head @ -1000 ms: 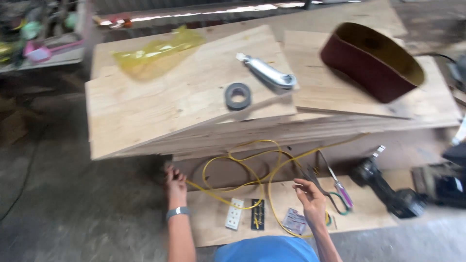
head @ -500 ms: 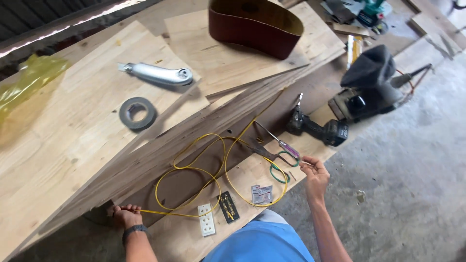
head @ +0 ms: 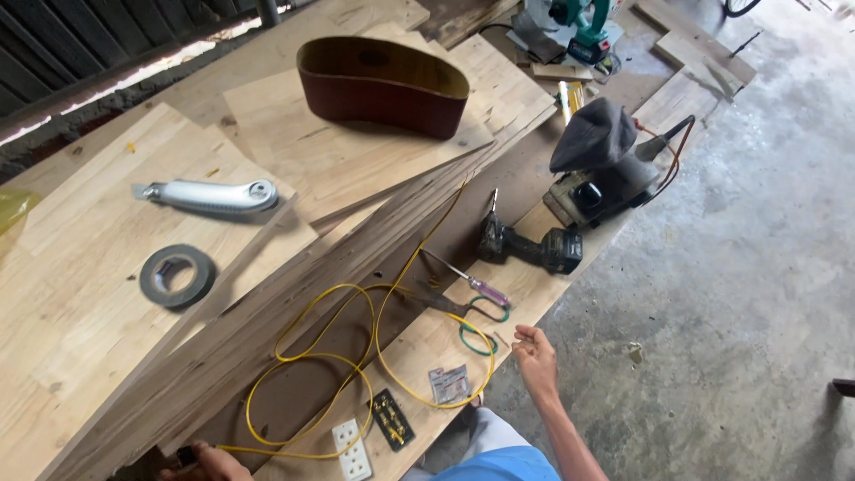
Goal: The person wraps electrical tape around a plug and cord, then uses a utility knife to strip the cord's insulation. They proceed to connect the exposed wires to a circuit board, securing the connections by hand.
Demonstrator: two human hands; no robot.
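Observation:
My right hand [head: 534,356] hovers at the edge of a low wooden board [head: 436,343], fingers loosely curled, holding nothing. It is nearest the green-handled scissors [head: 472,312] and a pink-handled screwdriver [head: 472,283]. My left hand [head: 209,463] shows only partly at the bottom edge, touching the end of a looped yellow cable [head: 343,356]; its grip is unclear. A white socket [head: 352,438], a black socket part [head: 392,419] and a small packet [head: 449,385] lie between my hands.
A stack of wooden boards [head: 134,267] carries a grey tape roll [head: 177,274], a silver utility knife [head: 214,196] and a dark red sanding belt [head: 383,85]. A cordless drill [head: 530,245] and a belt sander [head: 606,169] lie right. Concrete floor [head: 730,285] beyond.
The view has swung right and tilted. My right hand has drawn back off the board toward its edge. My left hand stays at the cable end.

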